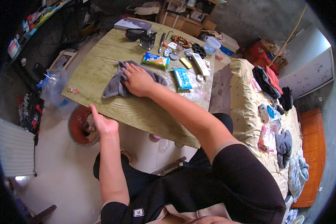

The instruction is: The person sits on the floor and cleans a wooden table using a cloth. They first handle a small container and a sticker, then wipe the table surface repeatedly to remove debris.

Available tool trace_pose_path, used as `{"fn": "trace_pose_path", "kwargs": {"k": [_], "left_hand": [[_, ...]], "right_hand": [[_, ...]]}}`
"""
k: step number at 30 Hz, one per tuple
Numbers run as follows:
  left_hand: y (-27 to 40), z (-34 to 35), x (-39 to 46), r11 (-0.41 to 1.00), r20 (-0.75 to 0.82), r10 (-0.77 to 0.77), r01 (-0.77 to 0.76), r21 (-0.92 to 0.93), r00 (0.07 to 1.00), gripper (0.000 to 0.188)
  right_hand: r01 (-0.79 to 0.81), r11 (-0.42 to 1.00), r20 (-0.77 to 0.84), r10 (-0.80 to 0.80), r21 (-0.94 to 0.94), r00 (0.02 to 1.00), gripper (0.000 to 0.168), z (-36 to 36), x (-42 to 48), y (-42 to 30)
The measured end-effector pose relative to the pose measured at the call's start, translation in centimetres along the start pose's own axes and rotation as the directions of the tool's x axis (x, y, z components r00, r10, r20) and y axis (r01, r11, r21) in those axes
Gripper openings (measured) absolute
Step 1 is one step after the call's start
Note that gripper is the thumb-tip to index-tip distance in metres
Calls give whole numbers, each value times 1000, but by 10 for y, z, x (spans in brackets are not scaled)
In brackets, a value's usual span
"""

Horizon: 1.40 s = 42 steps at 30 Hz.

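My right hand (138,79) lies spread over a grey cloth (112,86) and holds it down on the wooden tabletop (84,74). The cloth is crumpled, with folds showing on both sides of the hand. At the near left edge of the table, my left hand (106,124) is palm up with its thumb held apart. Its fingers are mostly hidden beneath the edge, and the palm looks bare. Close to the cloth lie a green and blue wipes packet (156,60) and a light blue packet (182,79). A small reddish smear of bits (73,90) marks the left corner.
Farther back are sunglasses (134,34), a dark glass bottle (147,41), a bead bracelet (181,41), a white remote-like device (200,64) and a plastic tub (212,45). A round bin (72,126) with waste stands below the left corner. A bed (242,92) is at the right.
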State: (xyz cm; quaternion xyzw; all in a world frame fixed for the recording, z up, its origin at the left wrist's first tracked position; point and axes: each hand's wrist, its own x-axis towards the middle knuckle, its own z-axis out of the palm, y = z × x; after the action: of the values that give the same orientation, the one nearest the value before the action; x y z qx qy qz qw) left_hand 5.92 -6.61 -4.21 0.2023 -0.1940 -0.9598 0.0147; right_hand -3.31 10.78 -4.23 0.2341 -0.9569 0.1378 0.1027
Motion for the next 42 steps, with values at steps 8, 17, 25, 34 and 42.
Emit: {"fn": "trace_pose_path", "kwargs": {"k": [8,17,25,34,42], "left_hand": [[5,-7,-10,1000,-6,4,-4,3,1000,67],[-2,-6,0,998,50,0,3,-59,999,62],[7,-9,-10,999,19,10,-9,-52,1000,63],[-2,-8,-4,999,78,30,-26,-47,996,64],[3,-7,-10,998,-22,50,-50,-26,999,63]], "right_hand": [[26,999,293,-16,-30,956,56,-108,-197,-48],[-18,986,7,20,-167,1000,54,-59,-101,6],[20,990,186,6,-139,983,54,-99,-185,-17],[71,994,-17,-72,-85,997,41,-73,-94,19],[72,996,126,-64,-58,990,47,-102,-169,-3]]}}
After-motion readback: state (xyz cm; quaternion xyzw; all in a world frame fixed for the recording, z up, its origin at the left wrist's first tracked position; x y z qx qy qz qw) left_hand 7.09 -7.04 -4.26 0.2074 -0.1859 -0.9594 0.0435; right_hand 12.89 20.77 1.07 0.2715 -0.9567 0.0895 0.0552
